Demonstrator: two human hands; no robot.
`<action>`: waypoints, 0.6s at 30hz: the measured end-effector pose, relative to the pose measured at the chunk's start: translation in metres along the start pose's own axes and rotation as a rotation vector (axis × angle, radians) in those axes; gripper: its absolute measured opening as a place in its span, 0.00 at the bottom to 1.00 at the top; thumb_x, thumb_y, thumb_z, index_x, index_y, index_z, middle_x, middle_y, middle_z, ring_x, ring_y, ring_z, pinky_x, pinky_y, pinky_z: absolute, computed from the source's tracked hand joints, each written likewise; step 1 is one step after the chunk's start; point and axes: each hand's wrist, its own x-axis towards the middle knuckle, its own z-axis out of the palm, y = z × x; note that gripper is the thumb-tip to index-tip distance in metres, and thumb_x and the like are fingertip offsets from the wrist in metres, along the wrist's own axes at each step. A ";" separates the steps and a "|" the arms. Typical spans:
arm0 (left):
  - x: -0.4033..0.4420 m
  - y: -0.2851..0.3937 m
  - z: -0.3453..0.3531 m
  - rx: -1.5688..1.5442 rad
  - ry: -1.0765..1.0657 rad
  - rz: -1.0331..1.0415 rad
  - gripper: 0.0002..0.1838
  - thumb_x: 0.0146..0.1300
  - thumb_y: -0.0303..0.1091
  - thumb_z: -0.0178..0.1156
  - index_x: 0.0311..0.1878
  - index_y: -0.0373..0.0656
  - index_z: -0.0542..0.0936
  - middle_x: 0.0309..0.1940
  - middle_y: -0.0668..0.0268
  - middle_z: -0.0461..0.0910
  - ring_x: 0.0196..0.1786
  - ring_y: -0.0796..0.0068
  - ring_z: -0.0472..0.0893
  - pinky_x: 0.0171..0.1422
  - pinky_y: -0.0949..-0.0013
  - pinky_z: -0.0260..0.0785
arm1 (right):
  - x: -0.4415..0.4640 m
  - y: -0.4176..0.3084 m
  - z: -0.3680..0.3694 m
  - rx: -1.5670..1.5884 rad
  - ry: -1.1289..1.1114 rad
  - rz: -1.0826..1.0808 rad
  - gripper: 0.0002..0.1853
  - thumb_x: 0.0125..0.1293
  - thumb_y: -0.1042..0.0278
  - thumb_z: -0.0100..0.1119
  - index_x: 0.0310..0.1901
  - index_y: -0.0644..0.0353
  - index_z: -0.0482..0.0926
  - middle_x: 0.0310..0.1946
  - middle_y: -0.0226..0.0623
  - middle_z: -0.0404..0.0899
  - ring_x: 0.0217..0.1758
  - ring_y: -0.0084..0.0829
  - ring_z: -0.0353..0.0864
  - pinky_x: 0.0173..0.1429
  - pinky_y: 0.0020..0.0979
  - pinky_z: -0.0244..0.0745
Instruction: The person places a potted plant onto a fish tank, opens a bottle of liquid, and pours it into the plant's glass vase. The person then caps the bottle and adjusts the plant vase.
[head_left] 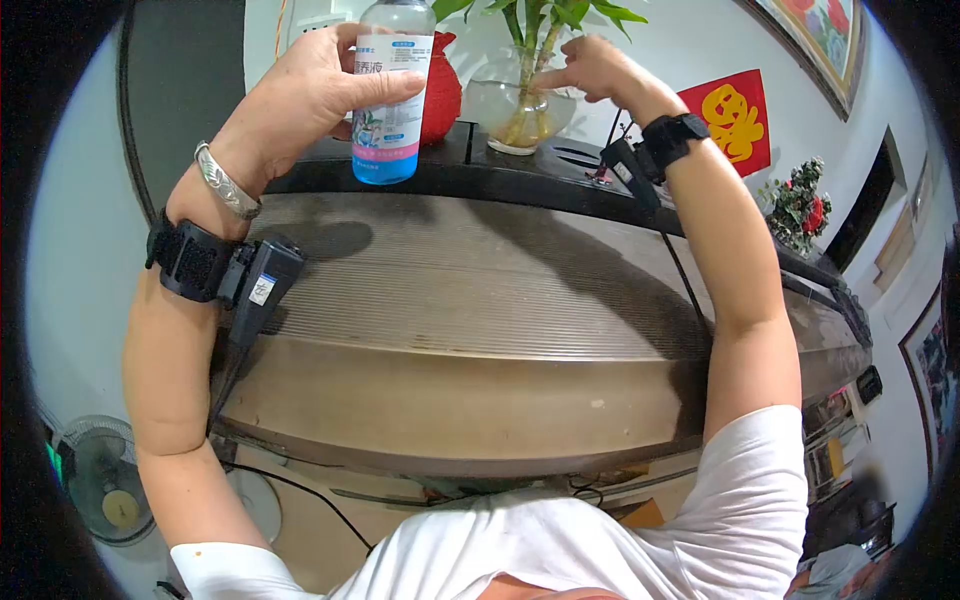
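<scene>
Upright in my left hand (pixel 318 88) is a clear bottle (pixel 392 100) with a white and pink label and blue liquid at its bottom. The thumb lies across the label. My right hand (pixel 597 72) is at the upper right side of a round glass vase (pixel 512 112), its index finger pointing left at the glass; whether it touches cannot be made out. Nothing shows in that hand, and its fingers are partly spread. Green-leaved stems (pixel 530 45) stand in the vase on a black ledge.
Behind the bottle is a red textured vase (pixel 441 92). A red and gold paper (pixel 733 122) and a flower arrangement (pixel 799 208) are at the right. A wide ribbed brown surface (pixel 470 280) spans below my hands. A fan (pixel 108 485) stands lower left.
</scene>
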 end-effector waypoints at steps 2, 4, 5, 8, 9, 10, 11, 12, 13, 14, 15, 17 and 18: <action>-0.002 0.002 0.001 0.094 0.008 -0.026 0.25 0.52 0.45 0.64 0.49 0.39 0.72 0.37 0.68 0.76 0.37 0.80 0.76 0.38 0.77 0.69 | -0.010 -0.002 -0.011 0.012 0.035 -0.077 0.32 0.47 0.53 0.68 0.49 0.70 0.74 0.38 0.45 0.78 0.36 0.32 0.80 0.36 0.27 0.78; -0.002 0.006 0.000 0.106 -0.005 -0.024 0.31 0.49 0.48 0.66 0.50 0.35 0.71 0.38 0.61 0.76 0.38 0.73 0.78 0.38 0.72 0.73 | -0.019 0.003 -0.023 0.175 -0.044 -0.175 0.28 0.51 0.54 0.66 0.49 0.67 0.74 0.37 0.42 0.79 0.37 0.29 0.81 0.34 0.27 0.78; -0.002 0.007 0.000 0.120 -0.017 -0.021 0.37 0.45 0.50 0.68 0.52 0.31 0.69 0.39 0.54 0.76 0.40 0.67 0.80 0.38 0.67 0.77 | -0.022 0.008 -0.026 0.185 0.022 -0.207 0.22 0.53 0.54 0.64 0.44 0.63 0.78 0.32 0.37 0.80 0.32 0.25 0.81 0.31 0.25 0.77; -0.005 0.007 0.000 0.085 -0.070 -0.011 0.35 0.44 0.46 0.68 0.52 0.33 0.70 0.40 0.56 0.76 0.38 0.69 0.79 0.37 0.68 0.75 | -0.046 0.010 -0.057 0.323 -0.003 -0.096 0.13 0.57 0.61 0.59 0.32 0.66 0.80 0.21 0.34 0.79 0.18 0.26 0.75 0.23 0.25 0.70; -0.009 0.009 0.002 0.067 -0.041 -0.024 0.34 0.43 0.43 0.68 0.53 0.36 0.71 0.38 0.59 0.76 0.37 0.71 0.78 0.37 0.71 0.73 | -0.056 0.007 -0.066 0.293 0.030 0.004 0.13 0.55 0.63 0.62 0.33 0.66 0.80 0.23 0.35 0.79 0.21 0.25 0.76 0.25 0.22 0.70; -0.009 0.011 0.002 0.063 -0.046 -0.021 0.34 0.43 0.43 0.68 0.53 0.36 0.71 0.38 0.59 0.76 0.37 0.71 0.78 0.37 0.71 0.73 | -0.051 0.021 -0.068 0.290 0.032 0.009 0.13 0.55 0.63 0.62 0.33 0.66 0.80 0.23 0.35 0.79 0.21 0.25 0.76 0.25 0.22 0.70; -0.010 0.013 0.002 0.093 -0.098 -0.045 0.34 0.42 0.44 0.69 0.52 0.36 0.71 0.36 0.60 0.77 0.36 0.72 0.78 0.37 0.71 0.73 | -0.041 0.042 -0.070 0.203 0.048 -0.009 0.15 0.55 0.59 0.63 0.35 0.63 0.80 0.25 0.34 0.79 0.24 0.24 0.78 0.27 0.22 0.73; -0.010 0.015 0.002 0.123 -0.150 -0.068 0.34 0.41 0.44 0.69 0.51 0.36 0.72 0.35 0.61 0.77 0.35 0.73 0.78 0.36 0.72 0.73 | -0.036 0.058 -0.071 0.116 0.064 -0.028 0.17 0.54 0.55 0.63 0.37 0.60 0.80 0.26 0.33 0.79 0.26 0.22 0.80 0.29 0.22 0.76; -0.011 0.017 0.003 0.144 -0.162 -0.070 0.32 0.40 0.45 0.69 0.48 0.36 0.73 0.32 0.62 0.77 0.34 0.74 0.78 0.36 0.73 0.73 | -0.038 0.063 -0.070 0.163 0.087 -0.019 0.14 0.54 0.55 0.64 0.32 0.58 0.79 0.21 0.30 0.78 0.21 0.21 0.78 0.26 0.20 0.74; -0.011 0.015 0.004 0.142 -0.165 -0.067 0.32 0.40 0.45 0.69 0.48 0.36 0.73 0.32 0.62 0.77 0.34 0.74 0.78 0.36 0.73 0.73 | -0.041 0.068 -0.070 0.161 0.089 -0.015 0.14 0.54 0.55 0.64 0.32 0.58 0.79 0.21 0.30 0.78 0.21 0.21 0.78 0.26 0.20 0.74; -0.011 0.012 0.004 0.136 -0.200 -0.039 0.32 0.40 0.45 0.69 0.47 0.36 0.73 0.32 0.62 0.77 0.34 0.75 0.78 0.36 0.73 0.73 | -0.044 0.072 -0.070 0.125 0.074 0.040 0.14 0.54 0.55 0.64 0.32 0.59 0.79 0.21 0.30 0.78 0.21 0.20 0.77 0.26 0.20 0.73; -0.011 0.011 0.004 0.124 -0.251 -0.022 0.32 0.39 0.46 0.71 0.45 0.36 0.73 0.33 0.62 0.77 0.34 0.75 0.78 0.36 0.73 0.73 | -0.047 0.082 -0.069 0.087 0.048 0.126 0.14 0.54 0.58 0.64 0.33 0.61 0.79 0.20 0.32 0.78 0.22 0.21 0.78 0.26 0.21 0.74; -0.011 0.013 0.005 0.123 -0.256 -0.017 0.32 0.39 0.46 0.71 0.45 0.36 0.73 0.33 0.62 0.77 0.34 0.75 0.78 0.36 0.73 0.73 | -0.047 0.087 -0.066 0.086 0.052 0.132 0.14 0.54 0.58 0.64 0.33 0.61 0.79 0.20 0.32 0.78 0.22 0.21 0.78 0.26 0.21 0.74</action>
